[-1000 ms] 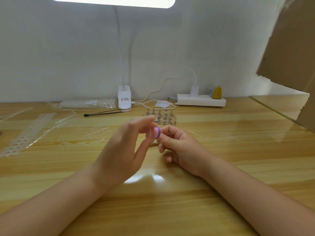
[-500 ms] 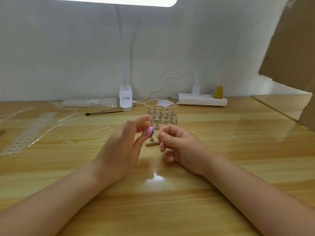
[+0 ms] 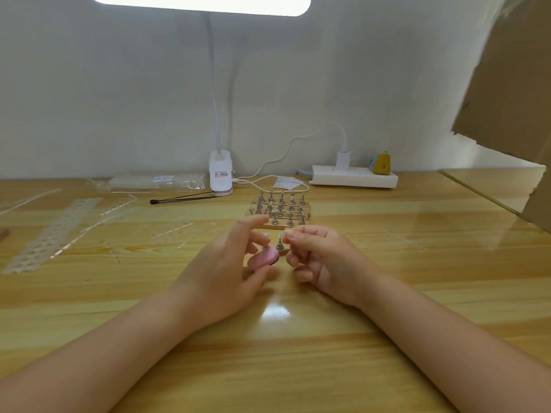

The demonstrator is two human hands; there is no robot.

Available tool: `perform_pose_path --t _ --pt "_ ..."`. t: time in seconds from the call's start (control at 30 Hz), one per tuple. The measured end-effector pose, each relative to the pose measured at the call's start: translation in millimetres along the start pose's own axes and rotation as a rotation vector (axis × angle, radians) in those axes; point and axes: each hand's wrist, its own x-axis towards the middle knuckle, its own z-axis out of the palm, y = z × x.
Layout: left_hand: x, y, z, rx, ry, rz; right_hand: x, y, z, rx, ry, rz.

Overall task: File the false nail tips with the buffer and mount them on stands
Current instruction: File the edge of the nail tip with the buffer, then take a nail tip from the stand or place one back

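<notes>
A: Since the earlier frames the left hand had dropped lower in mid-frame, and the pink buffer had tipped so its flat face showed; the right hand had hardly shifted.

B: What were the fingers doing?

A: The left thumb and fingers were curled around the buffer, gripping it just above the bench. The right fingers were pinched together at their tips, apparently on a false nail tip, right over a stand between the hands.

B: How should the mounting go?

A: I'd judge it best to lower the tip squarely onto the stand's head, press lightly, and keep the buffer out of the way.

B: Anything unclear?

A: The tip was clear and tiny, so I couldn't tell whether it already touched the stand. The block of stands behind, above centre, was partly hidden by the left fingertips, and the clear strips at left were hard to read.
</notes>
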Motion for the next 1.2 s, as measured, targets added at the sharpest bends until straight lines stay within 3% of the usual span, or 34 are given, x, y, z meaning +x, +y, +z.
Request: perform_pose_path --t 0.13,0.33,0.47,0.67,0.77,0.83,1.0,1.2 --pt "1 6 -2 -0.249 0.118 -0.084 -3 1 1 -0.146 -0.093 -0.009" --pt "2 11 -4 -0.289 0.148 -0.126 -1 1 1 -0.157 -0.113 0.006" --pt "2 8 -4 -0.266 0.165 -0.148 -1 4 6 -0.265 0.016 -0.02" --pt "2 5 -2 -0.245 0.171 -0.17 -3 -11 1 -0.73 0.407 -0.312" --pt "2 4 -2 -0.194 0.174 -0.167 -3 -29 -24 -1.046 0.542 -0.316" --pt "1 3 -2 -0.171 0.171 -0.172 -3 -35 -42 -1.212 0.568 -0.226" --pt "0 3 -1 -0.14 0.165 -0.181 2 -22 -65 -1.114 0.425 -0.063" --pt "-1 2 0 -0.131 0.154 -0.198 13 -1 -62 -1.209 0.522 -0.217"
